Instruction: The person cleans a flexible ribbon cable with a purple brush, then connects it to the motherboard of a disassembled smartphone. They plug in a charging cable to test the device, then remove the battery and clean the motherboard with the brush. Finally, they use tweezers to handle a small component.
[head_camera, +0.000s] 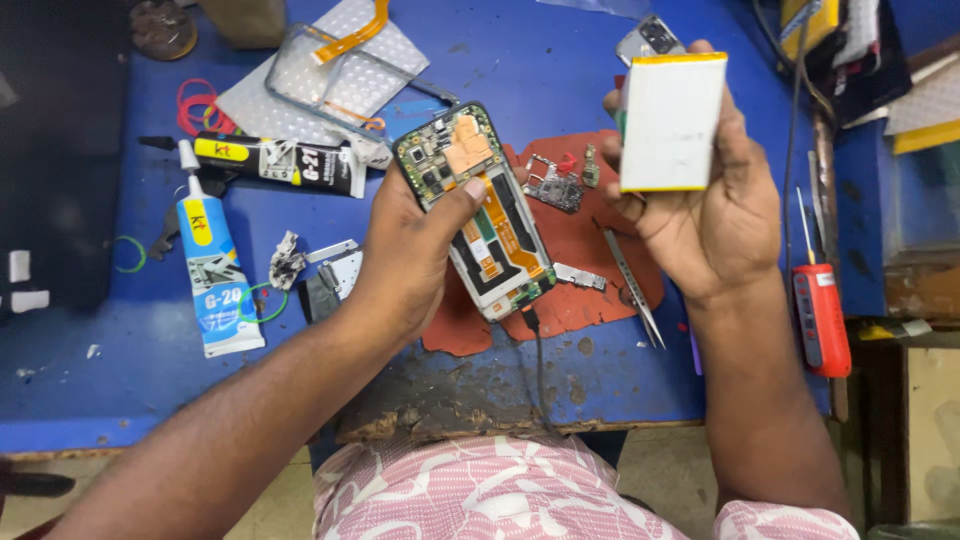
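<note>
A blue table (560, 70) is full of small things. At about nine o'clock from the middle lies a white and blue glue tube (215, 270), and just above it a black glue tube (285, 160) lies on its side. At eleven o'clock a clear phone case (350, 80) rests on a grey sheet. A red mat (590, 250) sits in the middle, with a small loose circuit piece (553, 185) and thin tweezers (632, 285) on it. At three o'clock a red tool with a metal tip (820, 315) lies near the table's edge. Some small metal bits lie near the glue, but they are too small to name.

The left hand (405, 255) comes up from seven o'clock and is wrapped around an opened phone (480, 210). The thumb presses on the phone's inner side, near the orange strip. A dark cable hangs from the phone's bottom end.

The right hand (715, 205) comes up from five o'clock. Its fingers are closed around a flat white battery with yellow edges (670, 120), held upright at one o'clock, above the mat and just beside the phone.
</note>
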